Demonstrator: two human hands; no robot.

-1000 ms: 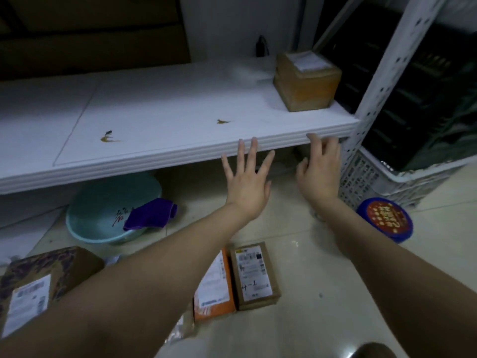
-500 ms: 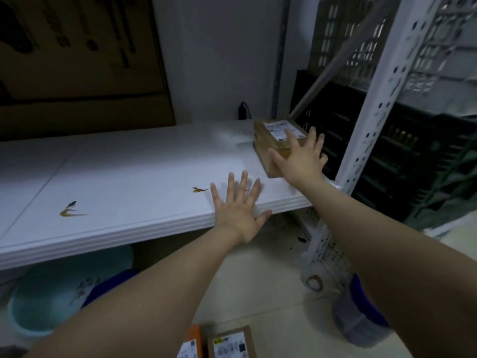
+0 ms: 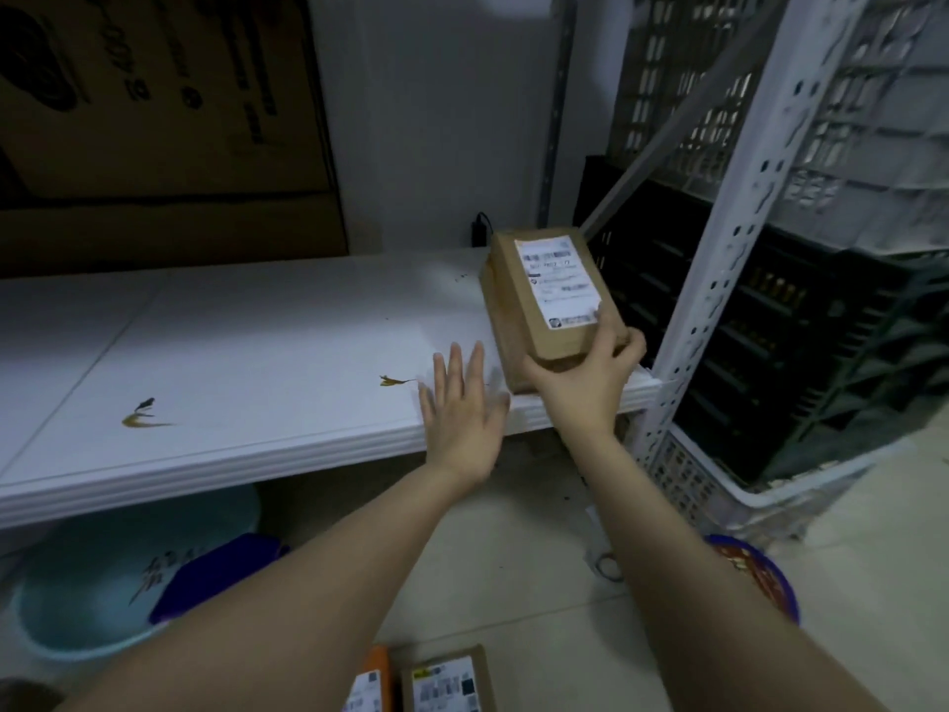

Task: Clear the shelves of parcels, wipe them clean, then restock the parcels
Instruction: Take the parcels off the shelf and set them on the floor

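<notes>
A brown cardboard parcel (image 3: 534, 295) with a white label is tilted up at the right end of the white shelf (image 3: 231, 352). My right hand (image 3: 585, 377) grips its near end, thumb on the label side, with the far end still near the shelf. My left hand (image 3: 462, 413) hovers flat and empty, fingers spread, over the shelf's front edge just left of the parcel. Two small brownish marks stain the shelf surface. On the floor at the bottom edge lie an orange parcel (image 3: 372, 683) and a brown parcel (image 3: 449, 683).
A white perforated shelf post (image 3: 719, 238) stands right of the parcel, with black and white crates (image 3: 801, 321) behind it. Under the shelf sits a teal basin (image 3: 97, 593) with a purple cloth (image 3: 221, 573). A blue-rimmed round lid (image 3: 760, 573) lies on the tiled floor. A large cardboard box (image 3: 154, 120) stands at back left.
My right hand went from the shelf edge up onto the parcel, closed on it and tipped it up. My left hand moved onto the shelf edge. The view rose.
</notes>
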